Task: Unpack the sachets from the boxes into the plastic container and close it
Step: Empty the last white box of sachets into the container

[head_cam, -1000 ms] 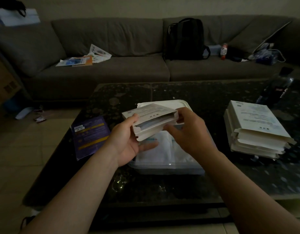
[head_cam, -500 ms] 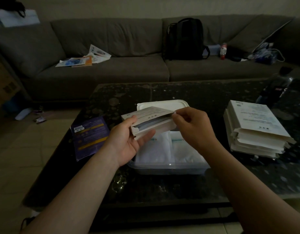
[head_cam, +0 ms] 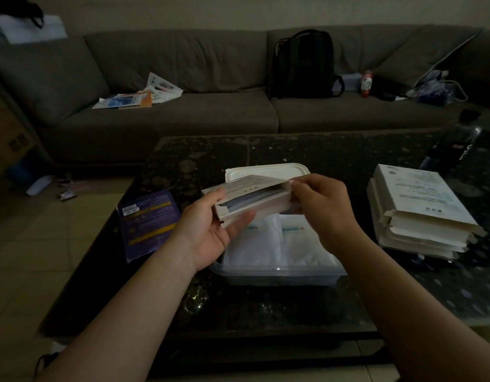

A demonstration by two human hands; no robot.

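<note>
My left hand (head_cam: 210, 232) grips the left end of a flat white box (head_cam: 252, 198), held above the clear plastic container (head_cam: 282, 277). The box's side flap is open and bluish sachets show inside it. At the box's right end my right hand (head_cam: 325, 209) pinches the corner. White sachets (head_cam: 277, 241) lie in the container. Its white lid (head_cam: 266, 170) lies on the table just behind the box.
A stack of opened white boxes (head_cam: 420, 213) sits on the dark glass table (head_cam: 266, 307) at the right, a dark bottle (head_cam: 453, 144) behind it. A purple packet (head_cam: 147, 221) lies at the left. The sofa behind holds a backpack (head_cam: 304, 64) and papers (head_cam: 139, 95).
My right hand has moved from the front of the box to its right end, now pinching that corner. The box has tilted a little flatter.
</note>
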